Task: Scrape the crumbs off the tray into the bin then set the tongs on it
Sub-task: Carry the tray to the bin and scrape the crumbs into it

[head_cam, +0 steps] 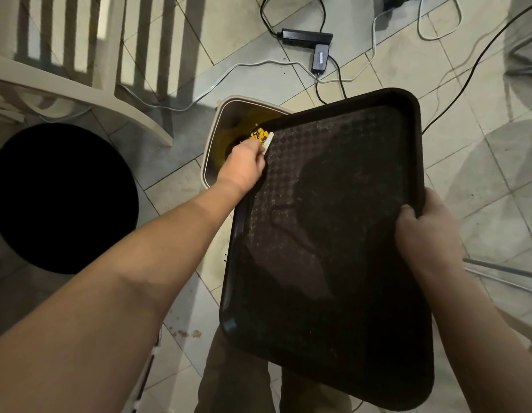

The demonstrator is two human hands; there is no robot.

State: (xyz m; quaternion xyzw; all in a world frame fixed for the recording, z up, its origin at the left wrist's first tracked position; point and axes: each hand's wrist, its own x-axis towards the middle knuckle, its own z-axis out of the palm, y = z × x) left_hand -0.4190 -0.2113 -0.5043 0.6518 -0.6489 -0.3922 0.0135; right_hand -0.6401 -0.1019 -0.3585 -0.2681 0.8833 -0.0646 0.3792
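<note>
From my head view, my right hand [428, 234] grips the tray [333, 234] by its right rim, its far corner over the bin [217, 144]. My left hand [244, 165] pinches a white scraper [267, 143], pushing yellow crumbs [257, 135] off that corner. The tray looks stiff and light; the rim seems the best hold. No tongs show.

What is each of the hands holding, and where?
Left hand grips a white scraper by its near end; right hand grips the tray by its right rim.

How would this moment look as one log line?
left hand: scraper pushing crumbs | right hand: holds tray | over bin
</note>
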